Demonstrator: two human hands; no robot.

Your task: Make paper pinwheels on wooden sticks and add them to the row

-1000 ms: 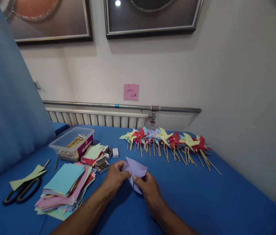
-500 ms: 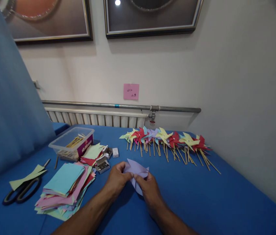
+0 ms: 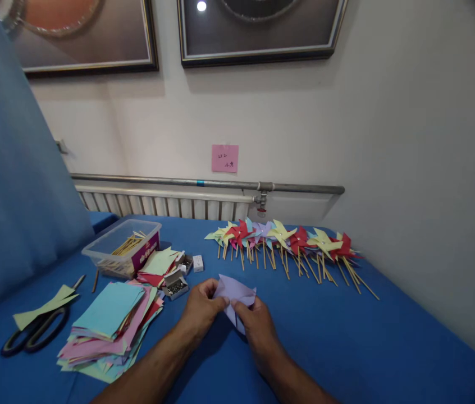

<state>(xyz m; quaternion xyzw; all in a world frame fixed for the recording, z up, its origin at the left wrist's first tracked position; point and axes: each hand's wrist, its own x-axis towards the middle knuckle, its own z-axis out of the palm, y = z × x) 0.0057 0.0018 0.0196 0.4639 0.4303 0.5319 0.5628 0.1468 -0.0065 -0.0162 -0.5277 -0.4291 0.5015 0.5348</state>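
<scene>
Both hands meet over a lilac paper (image 3: 234, 292) just above the blue table (image 3: 347, 342), near its front middle. The left hand (image 3: 201, 310) pinches the paper's left edge, thumb and fingertips closed on it. The right hand (image 3: 257, 324) pinches the paper's lower right part, fingers curled in; the two thumbs almost touch at the paper's middle. The paper is folded into points, one tip aimed at 12 o'clock, another sticking out toward 3 o'clock. Whether its lower corner touches the table I cannot tell.

From the hands, at 9 o'clock, a loose stack of coloured sheets (image 3: 109, 322) lies with a teal one on top. Farther out the same way, black scissors (image 3: 31, 336) rest on the table with a pale green offcut (image 3: 44, 306) lying across the blades. At 10 o'clock sits an open box of pins (image 3: 175, 285), a small white box (image 3: 197, 262) just beyond it, and a smaller pile of green and red sheets (image 3: 159, 264) beside those. Behind that pile stands a clear tub (image 3: 123, 247) holding wooden sticks. At 1 o'clock, well apart from the hands, a row of finished pinwheels (image 3: 288, 244) lies along the back of the table, sticks pointing toward the front. A pink note (image 3: 224, 158) is stuck on the wall above a pipe (image 3: 204, 183).
</scene>
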